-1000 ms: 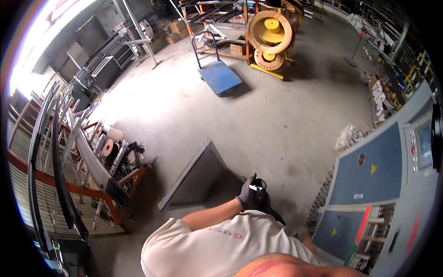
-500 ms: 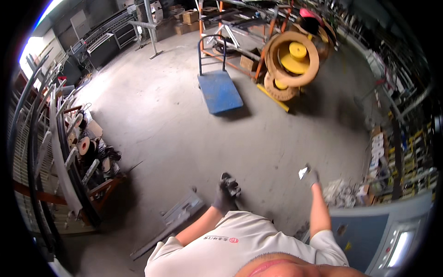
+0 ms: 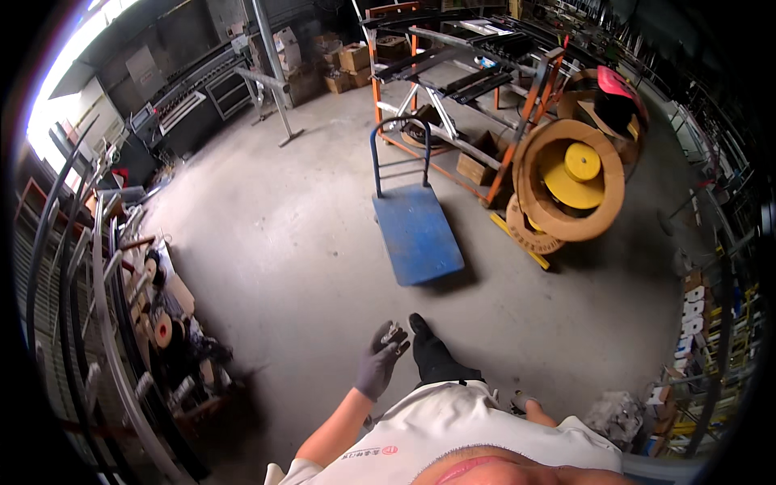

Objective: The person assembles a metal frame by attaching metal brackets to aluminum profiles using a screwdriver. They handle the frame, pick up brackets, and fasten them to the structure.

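My left hand (image 3: 380,360), in a grey glove, is raised in front of my body with its fingers curled round small silvery pieces (image 3: 393,332). What kind they are is too small to tell. Low at my right side hangs my gloved right hand (image 3: 527,401), partly cut off from view by my shirt. Its fingers look closed, with a small dark-and-light bit at their tips that I cannot make out. Ahead of me on the floor stands a blue platform trolley (image 3: 420,234), its handle at the far end.
Right of the trolley is a large reel (image 3: 525,179) with a yellow hub, beside an orange-framed rack (image 3: 517,121) of dark profiles. Long profiles on a rack (image 3: 105,299) and wire spools (image 3: 166,330) line the left. Boxes (image 3: 691,323) and a clear plastic bag (image 3: 614,416) lie right.
I have moved forward, so the trolley and reel are nearer. The grey machine part at my lower left has gone from view. My right hand has dropped from outstretched to beside my body.
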Tool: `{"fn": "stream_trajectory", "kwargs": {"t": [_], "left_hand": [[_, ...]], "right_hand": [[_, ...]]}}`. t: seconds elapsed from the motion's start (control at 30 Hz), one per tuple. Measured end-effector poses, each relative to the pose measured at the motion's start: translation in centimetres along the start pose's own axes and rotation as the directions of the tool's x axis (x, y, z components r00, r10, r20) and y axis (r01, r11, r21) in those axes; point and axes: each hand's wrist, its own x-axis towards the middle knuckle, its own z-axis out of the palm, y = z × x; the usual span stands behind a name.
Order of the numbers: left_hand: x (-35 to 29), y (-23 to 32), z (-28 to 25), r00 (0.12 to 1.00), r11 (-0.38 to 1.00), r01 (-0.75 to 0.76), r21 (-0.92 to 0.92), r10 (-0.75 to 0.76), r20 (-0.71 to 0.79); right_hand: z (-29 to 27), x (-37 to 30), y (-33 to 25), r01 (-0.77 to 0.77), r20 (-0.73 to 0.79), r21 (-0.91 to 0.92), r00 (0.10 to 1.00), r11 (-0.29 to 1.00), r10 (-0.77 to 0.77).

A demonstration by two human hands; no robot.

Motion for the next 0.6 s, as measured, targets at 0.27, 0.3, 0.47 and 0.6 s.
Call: {"fn": "stream_trajectory", "kwargs": {"t": [0.27,0.3,0.47,0.6], "left_hand": [[21.3,14.0,0.1,0.965,0.998,-0.062,-0.023,0.054,-0.256],[24.1,16.2,0.3,0.967,0.997,-0.073,-0.019,0.066,-0.246],[34.8,26.7,-4.0,0.869,0.962,-0.261,-0.085,0.196,-0.455],[45.5,33.5,-11.9,0.871,0.945,-0.297,-0.137,0.209,-0.445]], "right_hand": [[-15.3,11.0,-39.7,0.249,0.123,-0.284,0.967,0.926,-0.223],[-17.1,13.8,-44.9,0.391,0.024,-0.405,0.908,0.826,-0.418],[-27.9,7.9,-80.6,0.622,-0.098,-0.344,0.721,0.703,-0.686],[-30.8,8.3,-100.5,0.681,-0.191,-0.384,0.602,0.624,-0.775]]}}
